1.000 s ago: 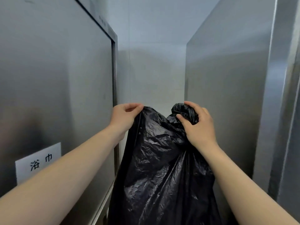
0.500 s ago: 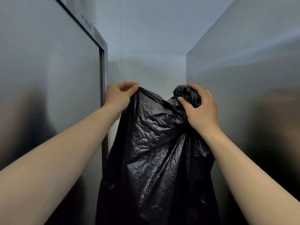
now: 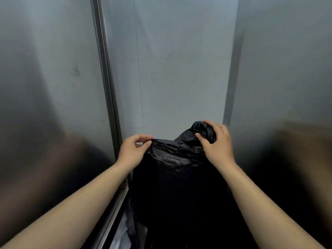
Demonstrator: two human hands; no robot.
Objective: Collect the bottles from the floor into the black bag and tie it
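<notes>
The black bag (image 3: 176, 186) hangs in front of me, held up by its top between two steel walls. My left hand (image 3: 132, 152) pinches the bag's left top edge between thumb and fingers. My right hand (image 3: 218, 143) grips a bunched wad of the bag's right top corner. The plastic is stretched between both hands and the bag's body hangs dark below them. No bottles are visible; whatever the bag holds is hidden.
A brushed steel panel (image 3: 50, 97) stands close on the left, with a vertical metal frame strip (image 3: 106, 87). Another steel panel (image 3: 287, 87) closes the right side. A pale wall (image 3: 172, 69) lies behind. Something white (image 3: 122, 236) shows at the bottom beside the bag.
Both hands with the bag's top now sit lower in the frame and the view has swung closer to the wall. The grips are unchanged. The label on the left panel is out of view.
</notes>
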